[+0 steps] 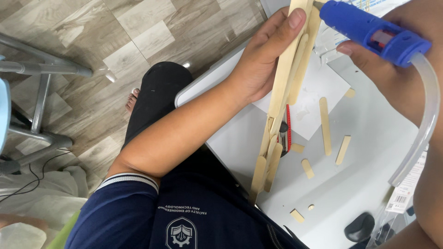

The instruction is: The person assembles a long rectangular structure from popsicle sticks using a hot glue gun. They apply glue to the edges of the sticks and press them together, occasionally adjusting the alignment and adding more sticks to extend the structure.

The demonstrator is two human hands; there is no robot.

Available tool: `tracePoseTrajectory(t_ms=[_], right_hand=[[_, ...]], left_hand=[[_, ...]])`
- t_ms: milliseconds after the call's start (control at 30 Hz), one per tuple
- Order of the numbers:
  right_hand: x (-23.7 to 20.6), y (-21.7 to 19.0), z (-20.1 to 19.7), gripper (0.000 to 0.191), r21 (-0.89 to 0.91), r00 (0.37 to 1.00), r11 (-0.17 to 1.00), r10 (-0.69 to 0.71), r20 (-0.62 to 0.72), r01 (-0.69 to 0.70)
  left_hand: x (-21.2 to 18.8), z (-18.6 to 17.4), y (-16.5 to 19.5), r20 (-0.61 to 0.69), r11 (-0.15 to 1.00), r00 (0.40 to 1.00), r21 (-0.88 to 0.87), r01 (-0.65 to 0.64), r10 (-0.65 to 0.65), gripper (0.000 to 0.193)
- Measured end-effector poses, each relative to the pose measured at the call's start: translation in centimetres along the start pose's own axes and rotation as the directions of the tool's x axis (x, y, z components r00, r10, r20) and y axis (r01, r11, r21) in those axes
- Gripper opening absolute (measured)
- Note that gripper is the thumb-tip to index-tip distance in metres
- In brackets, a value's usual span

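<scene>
Left hand (263,69): closed around the stick frame (281,110), thumb pressed flat on its upper face, fingers wrapped behind. Frame = several flat wooden sticks joined lengthwise, long and narrow, held tilted, top end out of view at the upper edge, bottom end low over the table (369,184) edge, near the lap.

Right hand (392,69): gripping the blue glue gun (369,30), fingers curled around its body. Nozzle end points at the top of the frame and appears to touch it; exact contact hard to tell. A clear glue stick (427,115) runs out of the gun's rear and curves down to the right of the frame.

Right of the frame, on the white table:
- white paper sheet (318,106), just beside and partly behind the frame.
- one long loose stick (325,127) lying across the sheet's lower edge.
- a shorter stick (343,150) near it, further right.
- several cut stick pieces (307,168) scattered below, near the frame's lower half.
- red and black cutter (287,131), mostly hidden behind the frame.
- dark rounded object (360,227) well below, right of the frame's foot; kind unclear.

Left of the frame: forearm, dark trouser leg, bare foot (132,99) on wood-pattern floor (92,37), grey metal chair legs (41,74) well apart at far left.
</scene>
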State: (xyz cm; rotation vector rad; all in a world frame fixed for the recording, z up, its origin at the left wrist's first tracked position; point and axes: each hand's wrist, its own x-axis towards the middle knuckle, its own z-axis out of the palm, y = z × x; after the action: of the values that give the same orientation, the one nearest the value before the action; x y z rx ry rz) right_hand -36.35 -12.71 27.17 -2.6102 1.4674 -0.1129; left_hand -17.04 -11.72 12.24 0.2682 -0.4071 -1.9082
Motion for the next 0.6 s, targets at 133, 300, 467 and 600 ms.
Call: tracePoseTrajectory(t_ms=[133, 300, 467, 600], right_hand=[[0.1, -0.7, -0.2, 0.037, 0.021, 0.997, 0.998, 0.058, 0.049, -0.059], [0.1, -0.4, -0.1, 0.039, -0.131, 0.999, 0.991, 0.016, 0.044, -0.010], [-0.9, 1.4, 0.8, 0.048, -0.125, 0.995, 0.991, 0.047, 0.087, -0.036], [-1.1, 2.0, 1.5, 0.052, -0.049, 0.992, 0.996, 0.076, 0.105, -0.071]], left_hand=[[0.1, -0.3, -0.2, 0.036, 1.000, 0.999, -0.024, 0.005, -0.005, 0.075], [0.1, -0.7, -0.7, 0.016, 1.000, 1.000, -0.015, 0.000, 0.001, 0.068], [0.1, -0.7, -0.7, 0.029, 1.000, 0.999, -0.002, -0.014, 0.014, 0.064], [0.1, -0.7, -0.7, 0.041, 1.000, 0.999, -0.017, -0.010, 0.011, 0.065]])
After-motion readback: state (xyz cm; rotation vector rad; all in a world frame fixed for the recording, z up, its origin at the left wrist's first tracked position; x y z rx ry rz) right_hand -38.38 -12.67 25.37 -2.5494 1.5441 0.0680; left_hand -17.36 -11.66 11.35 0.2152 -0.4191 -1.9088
